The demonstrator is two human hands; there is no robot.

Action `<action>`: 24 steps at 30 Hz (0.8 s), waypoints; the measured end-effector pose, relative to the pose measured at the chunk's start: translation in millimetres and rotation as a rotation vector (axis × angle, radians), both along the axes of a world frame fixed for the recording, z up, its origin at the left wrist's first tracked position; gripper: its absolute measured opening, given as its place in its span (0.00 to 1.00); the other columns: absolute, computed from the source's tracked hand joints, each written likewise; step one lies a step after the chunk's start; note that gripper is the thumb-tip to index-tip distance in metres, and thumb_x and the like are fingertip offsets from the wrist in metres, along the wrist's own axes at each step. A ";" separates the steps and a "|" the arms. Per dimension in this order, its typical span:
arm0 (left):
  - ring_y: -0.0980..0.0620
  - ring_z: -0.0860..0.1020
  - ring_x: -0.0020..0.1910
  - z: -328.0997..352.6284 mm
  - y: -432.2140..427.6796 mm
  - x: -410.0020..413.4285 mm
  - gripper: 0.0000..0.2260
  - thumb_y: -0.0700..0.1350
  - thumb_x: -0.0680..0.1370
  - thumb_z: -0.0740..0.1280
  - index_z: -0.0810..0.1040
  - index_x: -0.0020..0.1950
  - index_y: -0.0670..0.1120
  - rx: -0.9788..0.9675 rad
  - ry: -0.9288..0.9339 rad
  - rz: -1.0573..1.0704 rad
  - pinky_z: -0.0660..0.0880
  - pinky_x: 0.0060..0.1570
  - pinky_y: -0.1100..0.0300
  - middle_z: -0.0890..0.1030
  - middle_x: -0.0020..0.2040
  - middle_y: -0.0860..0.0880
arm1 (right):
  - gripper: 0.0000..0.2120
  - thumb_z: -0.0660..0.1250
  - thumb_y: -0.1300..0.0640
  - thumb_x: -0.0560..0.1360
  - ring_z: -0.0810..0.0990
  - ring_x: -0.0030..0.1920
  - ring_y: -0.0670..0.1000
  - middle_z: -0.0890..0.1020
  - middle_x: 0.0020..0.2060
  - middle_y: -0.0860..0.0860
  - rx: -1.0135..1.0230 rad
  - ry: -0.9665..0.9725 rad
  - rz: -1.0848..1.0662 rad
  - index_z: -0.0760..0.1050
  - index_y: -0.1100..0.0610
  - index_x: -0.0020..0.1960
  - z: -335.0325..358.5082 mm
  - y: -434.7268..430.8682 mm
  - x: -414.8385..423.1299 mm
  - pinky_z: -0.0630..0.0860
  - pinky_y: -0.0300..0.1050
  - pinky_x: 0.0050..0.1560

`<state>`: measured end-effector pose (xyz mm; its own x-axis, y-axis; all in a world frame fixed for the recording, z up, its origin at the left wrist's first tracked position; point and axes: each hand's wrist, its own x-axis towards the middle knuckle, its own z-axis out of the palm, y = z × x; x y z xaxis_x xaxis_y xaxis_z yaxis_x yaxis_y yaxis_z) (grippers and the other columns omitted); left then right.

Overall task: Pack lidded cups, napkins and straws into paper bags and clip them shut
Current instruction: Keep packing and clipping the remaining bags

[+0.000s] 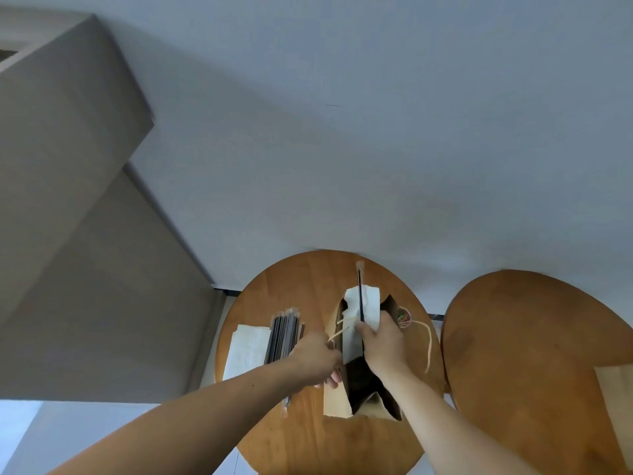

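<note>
At a round wooden table (pixel 308 440), a person's right hand (pixel 380 341) grips a napkin (pixel 370 299) and black straw (pixel 360 293) over the open paper bag (pixel 337 402) at mid-table, the left hand (pixel 317 354) pinching its string handle (pixel 335 335); lowering both inside looks next.

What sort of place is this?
Likely a small indoor cafe or takeaway packing corner, though it could be a home: two round wooden tables against a bare wall, with an open paper bag, a stack of straws and napkins laid out.

Napkin (pixel 370 303), straw (pixel 360 289) at open bag (pixel 337 402)
</note>
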<state>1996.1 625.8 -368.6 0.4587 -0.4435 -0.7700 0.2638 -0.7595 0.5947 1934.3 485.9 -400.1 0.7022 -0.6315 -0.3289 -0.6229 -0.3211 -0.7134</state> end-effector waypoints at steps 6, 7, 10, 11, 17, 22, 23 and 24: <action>0.50 0.81 0.28 5.3 -6.8 4.7 0.10 0.39 0.79 0.59 0.77 0.45 0.36 0.006 0.014 0.122 0.73 0.28 0.63 0.81 0.28 0.45 | 0.03 0.64 0.57 0.79 0.79 0.46 0.49 0.81 0.45 0.48 0.076 0.047 0.088 0.75 0.54 0.52 -7.1 2.4 3.4 0.71 0.38 0.39; 0.50 0.81 0.28 5.9 -5.7 5.2 0.10 0.39 0.79 0.59 0.77 0.45 0.36 0.008 0.012 0.128 0.74 0.28 0.63 0.82 0.28 0.45 | 0.03 0.63 0.58 0.79 0.79 0.47 0.50 0.81 0.45 0.48 0.105 0.085 0.122 0.75 0.53 0.51 -12.6 5.5 -1.9 0.72 0.39 0.40; 0.49 0.84 0.32 3.3 -0.4 3.4 0.11 0.40 0.80 0.59 0.78 0.45 0.37 0.024 -0.002 0.113 0.75 0.30 0.63 0.83 0.30 0.45 | 0.03 0.64 0.58 0.78 0.78 0.44 0.49 0.81 0.45 0.48 0.101 0.307 0.324 0.75 0.52 0.50 -31.6 7.3 -14.8 0.71 0.37 0.39; 0.49 0.84 0.33 1.5 1.7 2.7 0.11 0.41 0.80 0.60 0.78 0.46 0.37 0.031 -0.012 0.107 0.76 0.30 0.63 0.83 0.31 0.45 | 0.05 0.65 0.59 0.78 0.78 0.45 0.49 0.81 0.46 0.48 0.113 0.373 0.348 0.76 0.53 0.53 -37.5 5.9 -16.1 0.71 0.38 0.41; 0.48 0.85 0.33 -3.9 13.6 -2.5 0.06 0.42 0.79 0.60 0.75 0.46 0.42 0.030 -0.081 0.078 0.75 0.28 0.64 0.84 0.32 0.45 | 0.10 0.64 0.58 0.79 0.81 0.48 0.52 0.82 0.49 0.51 0.093 0.529 0.292 0.78 0.55 0.59 -64.5 1.9 -0.3 0.74 0.41 0.42; 0.52 0.85 0.32 -9.3 26.2 -3.1 0.02 0.42 0.79 0.61 0.73 0.47 0.46 0.052 -0.117 0.083 0.76 0.29 0.64 0.84 0.33 0.48 | 0.10 0.65 0.57 0.77 0.80 0.55 0.55 0.81 0.55 0.55 -0.019 0.615 0.329 0.78 0.56 0.56 -76.9 4.0 0.3 0.76 0.45 0.53; 0.52 0.84 0.32 -10.5 28.6 -3.0 0.02 0.42 0.79 0.61 0.72 0.47 0.46 0.056 -0.123 0.077 0.77 0.30 0.63 0.84 0.32 0.48 | 0.06 0.65 0.56 0.77 0.81 0.51 0.54 0.82 0.53 0.54 -0.035 0.604 0.321 0.77 0.55 0.52 -77.9 6.2 -1.6 0.76 0.44 0.51; 0.52 0.84 0.32 -11.5 30.7 -3.2 0.02 0.42 0.79 0.61 0.72 0.47 0.46 0.058 -0.124 0.075 0.78 0.31 0.62 0.84 0.32 0.48 | 0.01 0.65 0.56 0.77 0.81 0.48 0.52 0.83 0.52 0.52 -0.055 0.578 0.319 0.74 0.52 0.49 -79.4 8.2 -3.8 0.76 0.42 0.48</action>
<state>1992.9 656.5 -380.2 0.5818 -0.3611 -0.7288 0.2486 -0.7742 0.5820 1930.6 494.1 -479.5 0.5774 -0.4482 -0.6824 -0.7688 -0.5798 -0.2698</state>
